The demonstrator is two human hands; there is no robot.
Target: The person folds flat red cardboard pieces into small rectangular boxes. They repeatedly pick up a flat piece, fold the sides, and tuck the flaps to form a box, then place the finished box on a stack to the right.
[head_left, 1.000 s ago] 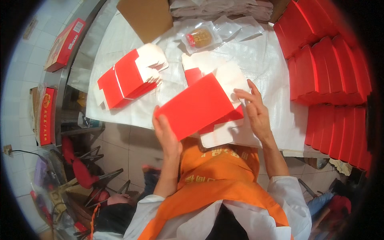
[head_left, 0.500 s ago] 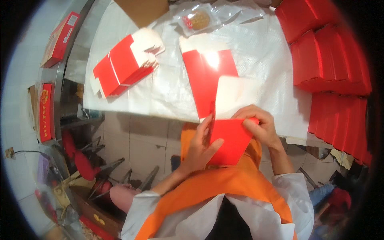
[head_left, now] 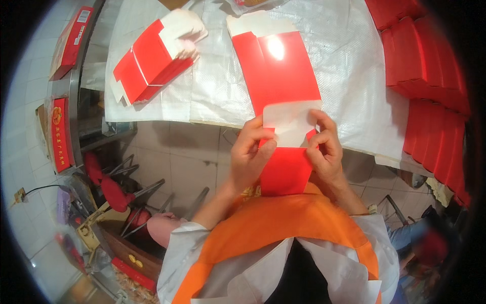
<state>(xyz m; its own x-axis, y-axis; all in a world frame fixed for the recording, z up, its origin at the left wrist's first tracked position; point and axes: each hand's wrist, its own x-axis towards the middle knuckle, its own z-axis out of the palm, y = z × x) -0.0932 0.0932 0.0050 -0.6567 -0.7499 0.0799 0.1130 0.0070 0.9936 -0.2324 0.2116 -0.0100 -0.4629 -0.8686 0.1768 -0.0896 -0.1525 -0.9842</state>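
I hold a red cardboard box (head_left: 286,169) with white inner flaps over my lap, at the table's near edge. My left hand (head_left: 251,154) grips its left side, thumb and fingers closed near the upper corner. Opposite it, my right hand (head_left: 325,147) pinches the right edge where a white flap (head_left: 291,114) stands up. Just beyond lies a flat red carton blank (head_left: 277,71) with a white end, partly hidden by the raised flap. Further left rests a bundle of folded red cartons (head_left: 152,63), tied with white string.
Stacked red cartons (head_left: 430,61) line the table's right side. A clear plastic package (head_left: 248,5) lies at the far edge of the white-covered table (head_left: 212,91). On the left are red boxes (head_left: 61,134), stools (head_left: 116,195) and a wooden crate (head_left: 121,243).
The box has turned so its flap end faces away, upright between both hands. My left hand has moved up to the flap corner, and my right hand has shifted along the right edge.
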